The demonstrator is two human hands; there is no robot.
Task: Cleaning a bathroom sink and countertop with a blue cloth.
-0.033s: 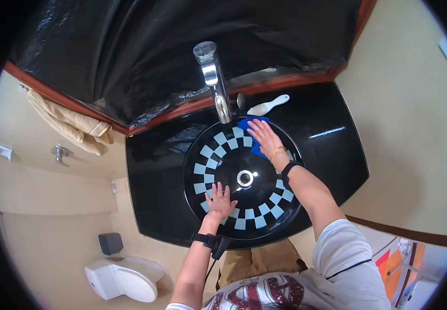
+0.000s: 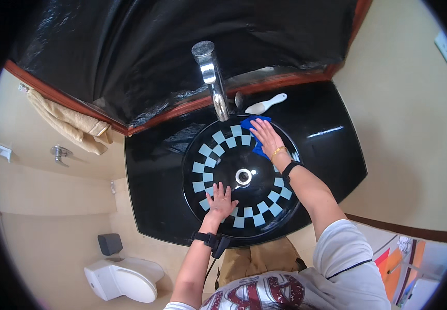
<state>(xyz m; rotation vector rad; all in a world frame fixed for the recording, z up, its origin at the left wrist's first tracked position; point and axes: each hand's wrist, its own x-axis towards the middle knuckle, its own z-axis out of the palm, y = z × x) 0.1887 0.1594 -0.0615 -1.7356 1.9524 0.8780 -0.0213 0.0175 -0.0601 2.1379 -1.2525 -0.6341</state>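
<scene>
A round black basin (image 2: 254,199) with a ring of pale checkered squares lies below me. My right hand (image 2: 268,138) presses a blue cloth (image 2: 254,122) against the basin's far right inner wall. Its long fingers lie over the cloth, which shows beyond the fingertips and along the thumb side. At the near left of the basin, my left hand (image 2: 222,205) rests on the inner surface, fingers spread, holding nothing. The metal drain (image 2: 243,177) sits in the middle, between both hands. Over the far rim stands a tall chrome faucet (image 2: 213,82).
A white-handled brush (image 2: 267,104) lies on the black counter (image 2: 332,150), right of the faucet. Black plastic sheeting (image 2: 156,57) hangs behind. Beige towels (image 2: 68,120) hang at the left, above a white toilet (image 2: 130,281). Walls flank the counter.
My right hand has shifted slightly to the right with the blue cloth. My left hand stays at almost the same spot. The whole view has moved a little.
</scene>
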